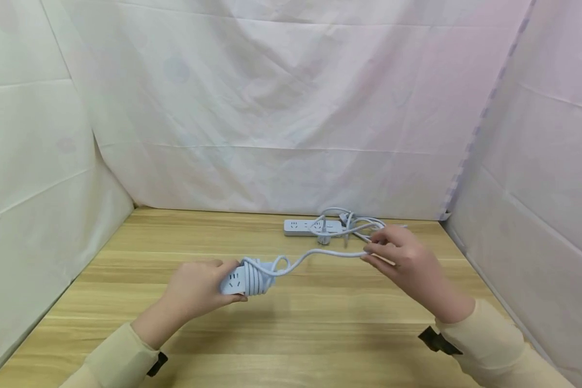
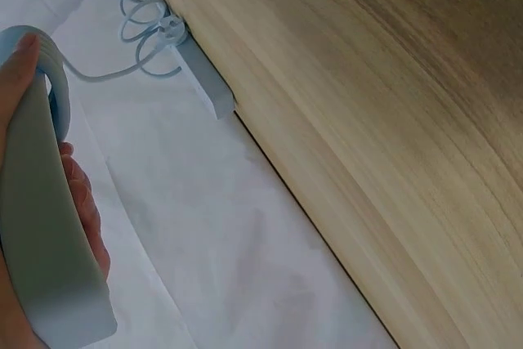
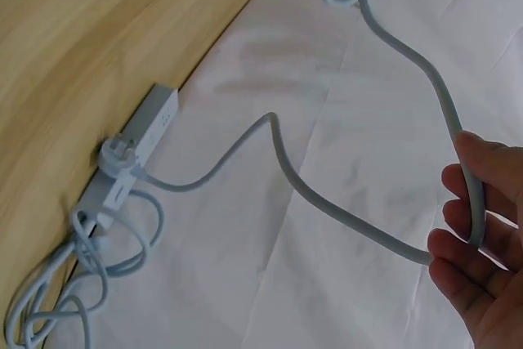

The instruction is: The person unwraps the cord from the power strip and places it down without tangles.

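My left hand (image 1: 194,285) grips one end of a white power strip (image 1: 233,282) above the table. Several turns of its cord (image 1: 254,279) are wound around the other end. From there a slack length runs right to my right hand (image 1: 409,264), which pinches it between thumb and fingers. In the left wrist view the strip's smooth long side (image 2: 57,234) shows, thumb at the windings. Past my right fingers, in the right wrist view, the cord (image 3: 351,222) continues to a plug (image 3: 118,157) that overlaps a second power strip (image 3: 155,120).
The second strip (image 1: 296,228) lies at the table's back edge, with loosely looped cord (image 1: 364,222) at its right end. White cloth (image 1: 271,108) hangs behind and on both sides of the wooden table (image 1: 165,237).
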`<state>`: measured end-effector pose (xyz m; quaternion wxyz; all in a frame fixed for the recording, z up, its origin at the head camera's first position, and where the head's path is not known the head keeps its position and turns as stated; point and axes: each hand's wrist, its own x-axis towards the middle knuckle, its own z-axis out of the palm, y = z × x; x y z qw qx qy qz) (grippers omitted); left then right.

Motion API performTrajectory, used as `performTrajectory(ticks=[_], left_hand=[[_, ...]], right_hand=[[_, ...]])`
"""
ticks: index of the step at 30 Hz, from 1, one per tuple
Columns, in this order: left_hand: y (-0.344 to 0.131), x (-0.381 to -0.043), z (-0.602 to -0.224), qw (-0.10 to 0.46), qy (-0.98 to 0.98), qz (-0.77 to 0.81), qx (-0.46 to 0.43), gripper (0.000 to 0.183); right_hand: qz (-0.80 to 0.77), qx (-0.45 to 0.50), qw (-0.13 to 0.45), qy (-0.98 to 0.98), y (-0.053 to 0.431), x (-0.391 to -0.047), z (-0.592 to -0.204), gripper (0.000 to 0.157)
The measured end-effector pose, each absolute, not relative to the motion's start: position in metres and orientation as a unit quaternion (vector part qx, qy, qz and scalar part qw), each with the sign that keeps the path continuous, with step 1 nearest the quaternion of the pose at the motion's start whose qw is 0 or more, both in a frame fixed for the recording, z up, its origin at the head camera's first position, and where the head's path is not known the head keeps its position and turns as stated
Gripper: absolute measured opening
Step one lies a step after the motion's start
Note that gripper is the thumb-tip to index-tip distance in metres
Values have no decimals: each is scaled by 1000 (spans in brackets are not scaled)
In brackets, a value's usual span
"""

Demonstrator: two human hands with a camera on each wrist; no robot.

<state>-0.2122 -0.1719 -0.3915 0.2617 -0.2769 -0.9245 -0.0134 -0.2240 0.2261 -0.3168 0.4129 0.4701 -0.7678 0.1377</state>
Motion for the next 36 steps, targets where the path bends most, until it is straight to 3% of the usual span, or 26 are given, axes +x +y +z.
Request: performTrajectory(ticks=[9,17,19,24,30,36], left_hand=[[-169,-212,-395,322,-883,-29,-340,61],[-166,-210,-396,326,-870,-31,-368,63],[-166,-208,-396,329,-867,-31,-372,64],[-165,-203,-395,335,-860,-45,-383,65],[-161,-198,-392,348,-857,-82,-370,63],[-157,-199,-389,359,-859,-115,-347,61]], right_hand=[[122,432,408,-795,243,-239,-320,51],[132,378,388,-830,249,-248,-331,58],[142,362,380,-839,250,-250,-333,51],[162,321,353,-864,252,-258,-345,12],[180,302,307,-884,250,-265,-366,10],[186,281,224,-914,244,-266,-381,9]])
